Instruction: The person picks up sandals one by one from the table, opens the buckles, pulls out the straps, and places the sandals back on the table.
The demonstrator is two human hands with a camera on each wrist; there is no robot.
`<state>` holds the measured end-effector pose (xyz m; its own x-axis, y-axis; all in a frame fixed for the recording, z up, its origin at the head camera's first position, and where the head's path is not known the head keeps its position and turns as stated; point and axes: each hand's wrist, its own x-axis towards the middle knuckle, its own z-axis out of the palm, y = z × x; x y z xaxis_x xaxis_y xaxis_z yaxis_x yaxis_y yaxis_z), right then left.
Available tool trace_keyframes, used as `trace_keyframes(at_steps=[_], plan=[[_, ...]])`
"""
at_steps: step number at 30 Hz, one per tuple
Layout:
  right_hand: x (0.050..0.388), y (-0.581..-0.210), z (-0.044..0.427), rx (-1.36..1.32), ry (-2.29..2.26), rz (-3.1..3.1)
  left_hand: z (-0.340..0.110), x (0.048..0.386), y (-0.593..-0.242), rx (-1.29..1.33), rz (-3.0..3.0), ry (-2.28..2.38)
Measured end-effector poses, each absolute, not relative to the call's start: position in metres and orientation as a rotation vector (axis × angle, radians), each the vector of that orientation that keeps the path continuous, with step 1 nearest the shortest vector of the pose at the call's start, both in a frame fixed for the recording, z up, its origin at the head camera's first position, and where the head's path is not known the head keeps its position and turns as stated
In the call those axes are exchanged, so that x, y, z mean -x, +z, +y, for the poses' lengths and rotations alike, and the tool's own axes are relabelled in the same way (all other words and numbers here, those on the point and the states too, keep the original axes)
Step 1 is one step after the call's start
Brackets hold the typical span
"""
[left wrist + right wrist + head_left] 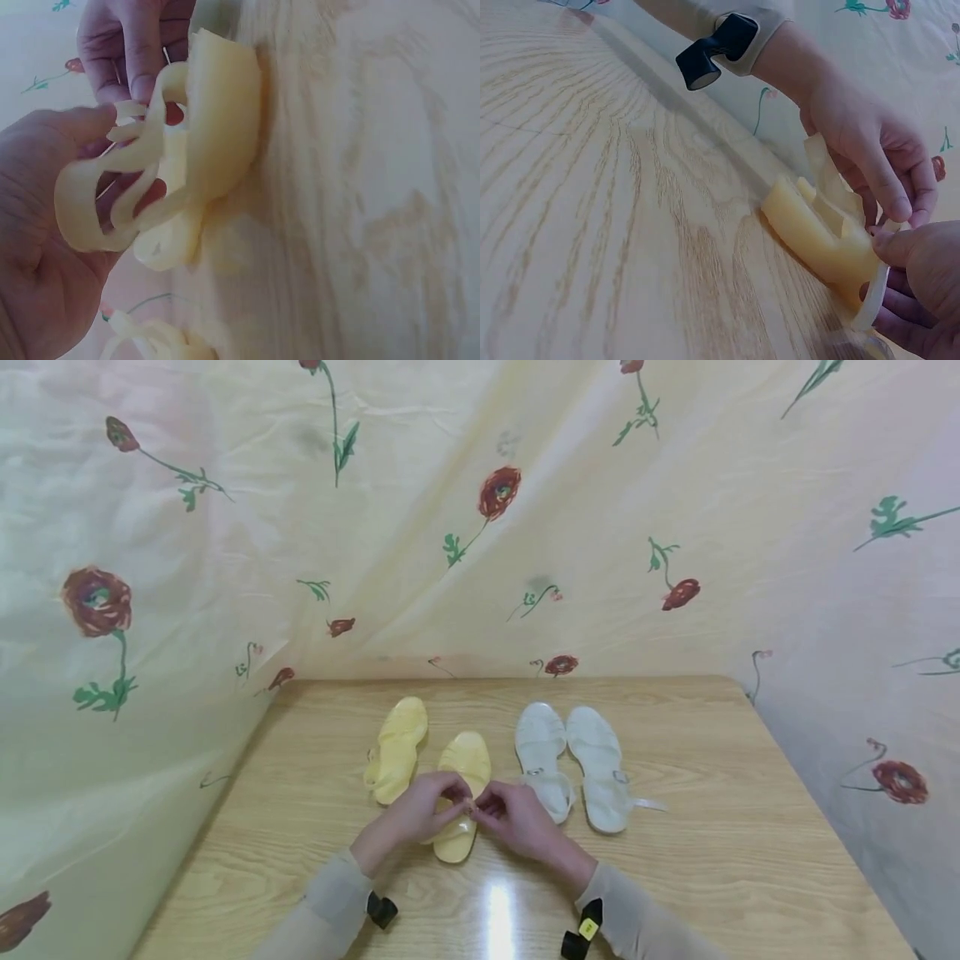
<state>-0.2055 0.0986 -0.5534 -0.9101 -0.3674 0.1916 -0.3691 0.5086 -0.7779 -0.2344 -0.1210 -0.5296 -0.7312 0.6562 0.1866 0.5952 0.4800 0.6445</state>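
Note:
A yellow sandal (454,847) lies flat on the wooden table, toe pointing away. Over its strap my left hand (420,807) and right hand (519,820) meet. In the left wrist view, the left hand (41,225) pinches the ankle strap (75,206) near its end. The right hand (135,41) holds the strap from across the sandal. Seen from the right wrist, the thumb and fingers of the right hand (930,277) grip the strap close to the left fingertips. The buckle is mostly hidden by the fingers.
Another yellow sandal (403,735) lies to the left and farther back. Two white sandals (540,731) stand side by side on the right, one strap (649,805) sticking out. Flower-patterned cloth (420,527) hangs around the wooden table (712,827).

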Motion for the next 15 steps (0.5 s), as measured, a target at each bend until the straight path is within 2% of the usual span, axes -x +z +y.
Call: trace_keyframes(at_steps=[15], plan=[[0.2041, -0.5522, 0.0957, -0.647, 1.394, -2.723, -0.1198, 0.2349, -0.5293, -1.137, 2.63, 1.106]])
